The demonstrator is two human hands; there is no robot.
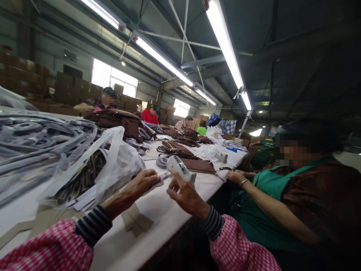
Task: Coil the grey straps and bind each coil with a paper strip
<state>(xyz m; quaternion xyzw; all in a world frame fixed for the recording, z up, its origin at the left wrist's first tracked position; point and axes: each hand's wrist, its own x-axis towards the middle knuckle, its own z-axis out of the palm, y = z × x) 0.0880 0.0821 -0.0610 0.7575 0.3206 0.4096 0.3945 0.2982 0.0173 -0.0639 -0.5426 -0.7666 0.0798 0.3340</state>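
Left hand (pixel 145 181) pinches a pale strip (pixel 163 175) just left of the tape dispenser (pixel 177 165); right hand (pixel 186 195), near the dispenser, index finger out, others curled, grip impossible to tell. Holding the strip flat should help.

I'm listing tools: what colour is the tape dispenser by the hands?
The tape dispenser is light grey, best seen in the head view.

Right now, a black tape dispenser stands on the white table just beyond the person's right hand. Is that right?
Wrong colour: the head view shows a pale gray tape dispenser. It does stand on the white table, just beyond the right hand.
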